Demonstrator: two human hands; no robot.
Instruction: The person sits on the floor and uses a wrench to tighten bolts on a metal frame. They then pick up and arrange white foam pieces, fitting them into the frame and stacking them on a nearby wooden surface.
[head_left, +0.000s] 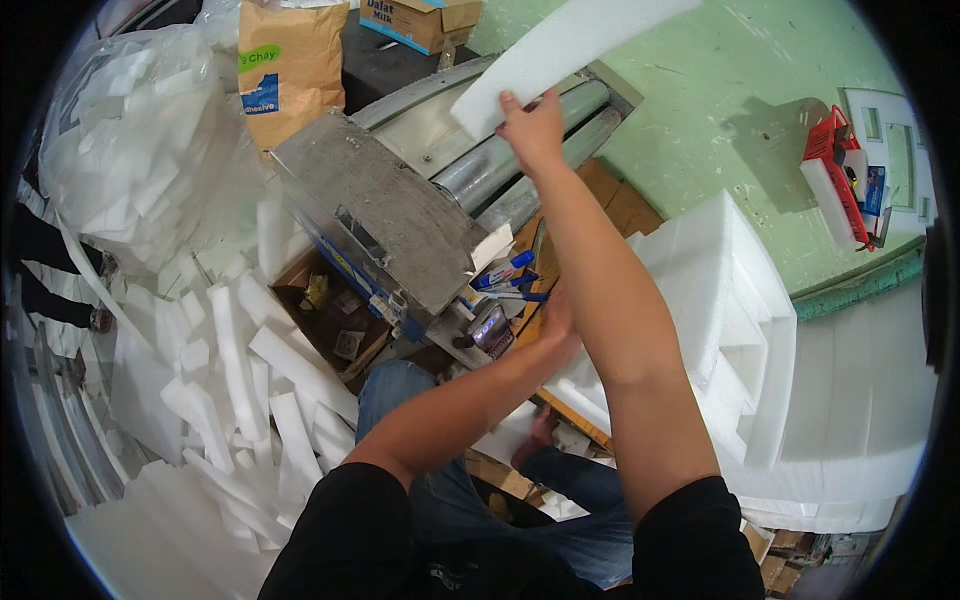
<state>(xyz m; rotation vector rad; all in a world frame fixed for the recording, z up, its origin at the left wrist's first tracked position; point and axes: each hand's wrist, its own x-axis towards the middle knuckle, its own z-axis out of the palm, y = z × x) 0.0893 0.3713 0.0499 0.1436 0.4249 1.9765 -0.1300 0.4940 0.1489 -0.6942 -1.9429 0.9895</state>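
My right hand (pixel 534 132) reaches far forward over a machine's metal rollers (pixel 480 172). It grips the near end of a long white foam sheet (pixel 575 45), thumb on top, and the sheet slants up to the right past the frame's upper edge. Lower down, my left hand (pixel 562 318) is by the wooden board (pixel 612 195) in front of the rollers. My right forearm hides most of its fingers, so I cannot tell whether it holds anything. Beside it several markers (pixel 508 272) and a phone-like dark device (pixel 492 330) sit at the machine's side.
Loose white foam pieces (pixel 235 360) pile up on the left, below a clear bag of foam (pixel 150 140). A brown paper sack (pixel 290 70) and a cardboard box (pixel 420 22) stand behind. Foam blocks (pixel 700 290) are stacked at right. A red basket (pixel 835 175) is farther right.
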